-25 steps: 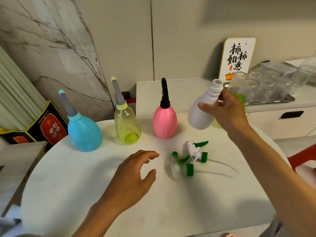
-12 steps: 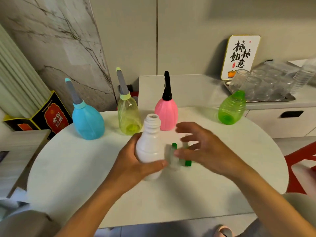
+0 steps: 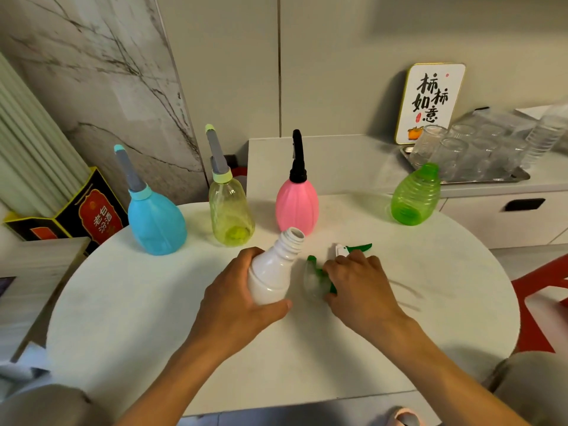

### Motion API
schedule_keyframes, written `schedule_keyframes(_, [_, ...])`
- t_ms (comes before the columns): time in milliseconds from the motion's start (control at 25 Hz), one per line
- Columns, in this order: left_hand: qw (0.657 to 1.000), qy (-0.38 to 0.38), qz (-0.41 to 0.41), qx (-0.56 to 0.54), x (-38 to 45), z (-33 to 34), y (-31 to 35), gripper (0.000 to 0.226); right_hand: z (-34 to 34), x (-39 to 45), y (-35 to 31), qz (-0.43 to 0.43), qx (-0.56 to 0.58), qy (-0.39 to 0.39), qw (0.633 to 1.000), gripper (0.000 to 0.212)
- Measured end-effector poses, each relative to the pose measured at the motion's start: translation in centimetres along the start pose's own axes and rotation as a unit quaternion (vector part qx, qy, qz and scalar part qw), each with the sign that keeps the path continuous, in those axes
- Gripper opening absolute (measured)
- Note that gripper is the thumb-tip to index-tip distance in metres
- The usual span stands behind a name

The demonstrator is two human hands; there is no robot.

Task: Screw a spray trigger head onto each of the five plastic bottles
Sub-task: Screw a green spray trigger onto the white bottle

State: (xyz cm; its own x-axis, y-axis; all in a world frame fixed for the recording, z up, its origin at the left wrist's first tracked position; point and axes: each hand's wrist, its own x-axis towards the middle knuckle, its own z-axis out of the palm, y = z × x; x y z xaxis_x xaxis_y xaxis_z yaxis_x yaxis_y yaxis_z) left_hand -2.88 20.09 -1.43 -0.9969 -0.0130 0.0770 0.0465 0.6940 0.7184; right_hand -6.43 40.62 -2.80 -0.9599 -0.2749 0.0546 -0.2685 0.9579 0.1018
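Surface: round white table (image 3: 153, 333), seen from above; cabinet and marble wall behind.
Left hand (image 3: 236, 299): wrapped around the body of the white bottle (image 3: 273, 278), which tilts right with its threaded neck open and bare.
Right hand (image 3: 359, 287): fingers curled down over the trigger heads (image 3: 319, 278) lying on the table just right of the bottle; it covers them, and whether it has a firm hold on one I cannot tell.
Heads: two seem to lie together, green and white parts mixed, one green lever (image 3: 359, 247) poking out beyond the knuckles; thin dip tubes trail off to the right.
Middle row: blue bottle (image 3: 156, 222), yellow bottle (image 3: 230, 210) and pink bottle (image 3: 296, 207) stand upright with heads on.
Far right: green bottle (image 3: 415, 198) stands near the table's edge, neck bare.
Background: tray of glasses (image 3: 461, 158) and a sign on the cabinet.
Progress: three done by the look of it, two left.
Risk: the heads may come up tangled, dragging the second off the table; a tilted bottle invites cross-threading; the dip tube may miss the neck and kink.
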Motion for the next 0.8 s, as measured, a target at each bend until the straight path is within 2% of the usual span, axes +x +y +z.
schedule_keyframes(80, [1.000,0.000,-0.004,0.005,0.1,-0.1,-0.1,0.068,0.1,-0.1,0.0,0.017,0.004,-0.005,1.000,0.022])
schedule_keyframes(160, [1.000,0.006,-0.003,0.014,0.2,0.0,-0.2,0.067,-0.3,0.0,0.3,0.011,0.043,0.030,0.999,0.023])
schedule_keyframes(200, [1.000,0.009,-0.004,0.017,0.2,0.0,-0.3,0.067,-0.8,0.1,0.8,0.010,0.106,0.072,0.992,0.022])
schedule_keyframes(240, [1.000,0.011,-0.004,0.018,0.2,0.0,-0.3,0.067,-1.8,0.2,1.5,0.018,0.215,0.124,0.969,0.020])
schedule_keyframes(280, [1.000,0.013,0.000,0.020,0.2,0.0,-0.4,0.067,-3.0,0.4,2.5,0.038,0.364,0.160,0.917,0.020])
schedule_keyframes(320, [0.999,0.018,0.005,0.026,0.2,0.0,-0.6,0.067,-4.2,0.5,3.8,0.060,0.527,0.188,0.827,0.023])
schedule_keyframes(360, [0.999,0.024,0.009,0.037,0.2,0.0,-0.7,0.066,-5.4,0.4,5.2,0.070,0.657,0.214,0.719,0.026])
schedule_keyframes(400, [0.998,0.028,0.012,0.052,0.2,0.1,-0.7,0.066,-6.3,0.2,6.6,0.078,0.733,0.241,0.631,0.025])
schedule_keyframes(440, [0.997,0.028,0.013,0.065,0.2,0.2,-0.7,0.066,-7.0,0.0,7.7,0.088,0.775,0.259,0.570,0.021])
schedule_keyframes(520, [0.996,0.025,0.012,0.086,0.2,0.3,-0.7,0.066,-7.3,0.1,9.0,0.105,0.821,0.263,0.495,0.003])
schedule_keyframes(600, [0.994,0.021,0.014,0.105,0.2,0.5,-0.7,0.067,-6.7,0.3,9.3,0.112,0.848,0.255,0.451,0.013])
schedule_keyframes(720, [0.993,0.018,0.021,0.119,0.2,0.8,-0.6,0.071,-6.6,0.3,9.0,0.096,0.860,0.247,0.436,0.010])
schedule_keyframes(800, [0.992,0.018,0.021,0.123,0.1,0.8,-0.6,0.071,-6.6,0.4,8.6,0.088,0.865,0.250,0.426,0.017])
